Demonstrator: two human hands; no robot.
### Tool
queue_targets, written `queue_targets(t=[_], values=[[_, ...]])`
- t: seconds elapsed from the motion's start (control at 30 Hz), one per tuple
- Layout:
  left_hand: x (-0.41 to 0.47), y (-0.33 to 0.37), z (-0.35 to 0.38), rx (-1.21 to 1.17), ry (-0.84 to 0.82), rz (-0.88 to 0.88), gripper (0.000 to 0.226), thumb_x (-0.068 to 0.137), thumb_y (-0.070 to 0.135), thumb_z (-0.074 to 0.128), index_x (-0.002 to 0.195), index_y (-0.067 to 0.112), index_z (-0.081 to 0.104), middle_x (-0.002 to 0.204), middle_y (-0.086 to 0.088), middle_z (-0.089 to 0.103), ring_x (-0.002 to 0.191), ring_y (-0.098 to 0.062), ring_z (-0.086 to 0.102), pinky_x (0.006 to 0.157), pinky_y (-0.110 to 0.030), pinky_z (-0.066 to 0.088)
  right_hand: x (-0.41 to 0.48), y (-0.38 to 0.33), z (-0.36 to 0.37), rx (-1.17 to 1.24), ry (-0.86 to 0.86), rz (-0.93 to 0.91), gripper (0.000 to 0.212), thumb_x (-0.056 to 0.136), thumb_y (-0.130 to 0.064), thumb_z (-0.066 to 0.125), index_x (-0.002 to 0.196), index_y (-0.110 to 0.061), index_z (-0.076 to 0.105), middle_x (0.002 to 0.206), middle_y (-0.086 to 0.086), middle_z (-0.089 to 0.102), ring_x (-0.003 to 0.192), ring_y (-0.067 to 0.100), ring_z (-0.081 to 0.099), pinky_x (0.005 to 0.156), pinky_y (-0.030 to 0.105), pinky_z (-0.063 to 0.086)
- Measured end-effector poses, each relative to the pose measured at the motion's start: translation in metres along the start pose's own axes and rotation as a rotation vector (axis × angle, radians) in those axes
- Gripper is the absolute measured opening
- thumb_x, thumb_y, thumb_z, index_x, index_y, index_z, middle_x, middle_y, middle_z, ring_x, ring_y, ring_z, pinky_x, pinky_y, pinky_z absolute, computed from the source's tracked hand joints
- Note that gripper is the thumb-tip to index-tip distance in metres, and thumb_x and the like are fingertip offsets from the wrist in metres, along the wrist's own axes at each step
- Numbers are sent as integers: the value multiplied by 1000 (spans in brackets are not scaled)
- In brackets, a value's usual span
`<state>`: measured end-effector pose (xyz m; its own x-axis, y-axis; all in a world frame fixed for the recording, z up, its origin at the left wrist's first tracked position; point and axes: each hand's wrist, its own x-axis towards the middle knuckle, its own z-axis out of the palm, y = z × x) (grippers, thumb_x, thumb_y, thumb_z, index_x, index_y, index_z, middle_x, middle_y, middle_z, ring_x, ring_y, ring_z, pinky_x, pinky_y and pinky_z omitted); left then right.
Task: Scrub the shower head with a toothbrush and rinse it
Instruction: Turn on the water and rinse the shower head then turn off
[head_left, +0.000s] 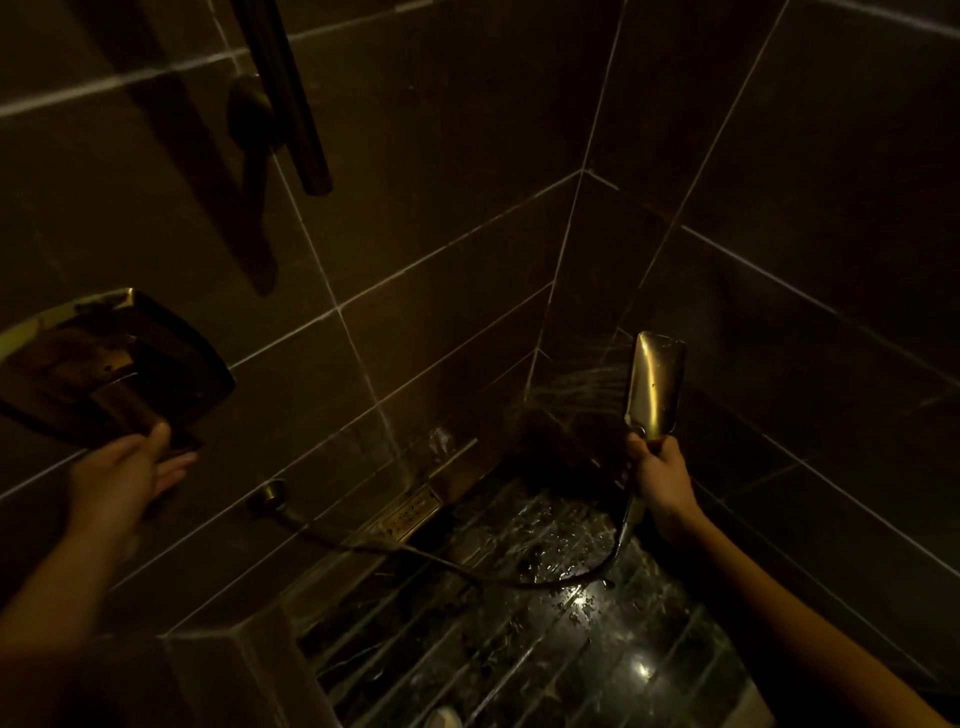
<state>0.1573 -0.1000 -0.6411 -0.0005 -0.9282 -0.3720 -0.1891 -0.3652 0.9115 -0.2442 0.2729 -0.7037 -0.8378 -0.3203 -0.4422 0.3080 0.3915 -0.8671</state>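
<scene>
Right hand (660, 480): wrapped around the handle of the shower head (655, 384).
Shower head: upright near the corner, spraying water left at the wall (467, 322).
Left hand (124, 475): fingers straight, thumb against the tap lever (122, 397).
Hose (415, 553): sags above the wet floor (545, 649).

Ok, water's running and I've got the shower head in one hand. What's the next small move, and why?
Probably ease the mixer lever toward off with the left hand, which touches it. The shower head, gripped by the right hand, is spraying water onto the tiled corner, and neither hand holds a toothbrush, so this looks like rinsing.
</scene>
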Motion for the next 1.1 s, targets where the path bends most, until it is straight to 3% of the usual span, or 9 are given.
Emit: queue_targets(t=[0.13,0.3,0.5,0.77,0.83,0.9,0.93,1.03,1.1], values=[[2,0,-2,-2,8,-4,56,100,25,55,150,8,36,149,-19,48,120,-32,62,101,-37,47,5,2,4,-6,24,13,11,103,-29,55,94,-26,49,92,4,60,74,16,59,65,33,47],[1,0,-3,0,-3,2,53,99,24,58,146,9,42,147,-18,50,115,-29,64,100,-38,48,13,9,7,1,32,43,13,100,-35,58,94,-26,50,91,5,61,76,19,61,78,44,53],[2,-2,-4,24,-13,12,50,98,20,59,144,9,44,142,-16,53,114,-30,64,97,-38,49,9,0,12,30,8,47,10,102,-30,57,96,-25,51,93,6,59,74,17,58,70,37,48],[1,-5,-4,5,-11,57,52,97,14,60,145,5,42,137,-21,55,114,-35,63,101,-41,47,5,-8,22,40,-12,45,8,104,-25,54,107,-18,52,99,5,59,83,18,58,75,35,50],[-1,-4,-1,-4,-5,41,40,98,11,58,136,1,50,132,-22,57,112,-33,65,103,-41,47,7,-10,23,35,-4,47,10,104,-27,55,107,-18,51,97,5,60,82,18,59,75,37,50],[-2,-3,2,6,-18,40,17,99,10,57,113,4,62,127,-23,59,94,-20,72,97,-35,53,11,-13,25,22,5,53,12,102,-31,57,99,-21,51,92,7,59,76,19,57,70,39,49],[-2,-4,3,1,-12,46,16,99,10,57,111,3,62,126,-23,60,89,-15,72,95,-33,55,14,-14,26,10,15,54,15,100,-34,59,94,-22,51,89,9,59,73,20,56,70,41,50],[0,-10,2,-36,8,50,42,97,12,60,136,-2,51,130,-23,61,109,-28,67,100,-37,49,16,-20,27,-51,35,24,19,94,-35,64,88,-22,51,88,11,62,70,21,59,74,48,53],[1,-12,2,-64,1,51,46,96,14,61,139,-1,50,131,-23,61,115,-30,64,100,-36,47,8,-27,26,-113,32,-18,16,95,-32,64,90,-20,54,89,7,65,74,21,62,72,47,54]])
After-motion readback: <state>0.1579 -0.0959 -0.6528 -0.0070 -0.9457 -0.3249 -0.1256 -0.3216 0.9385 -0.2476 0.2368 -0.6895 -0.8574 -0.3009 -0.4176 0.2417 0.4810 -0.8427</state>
